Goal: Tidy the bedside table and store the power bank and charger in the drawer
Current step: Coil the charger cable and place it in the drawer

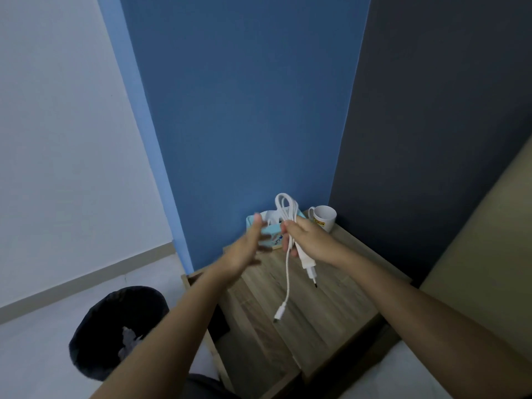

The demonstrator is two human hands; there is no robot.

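Observation:
My right hand (309, 240) grips a white charger (307, 267) and its looped white cable (285, 208) above the wooden bedside table (331, 298). The plug points down and the cable's free end (280, 312) dangles over the tabletop. My left hand (244, 249) hovers just left of the cable with its fingers spread, blurred, holding nothing. The power bank is not visible. A dark gap (218, 321) shows at the table's left side, under my left forearm; I cannot tell if it is the drawer.
A light blue tissue box (270, 237) stands at the back of the table behind my hands. A white mug (324, 217) sits in the back right corner. A black waste bin (115, 329) stands on the floor to the left. A bed edge (475, 269) lies right.

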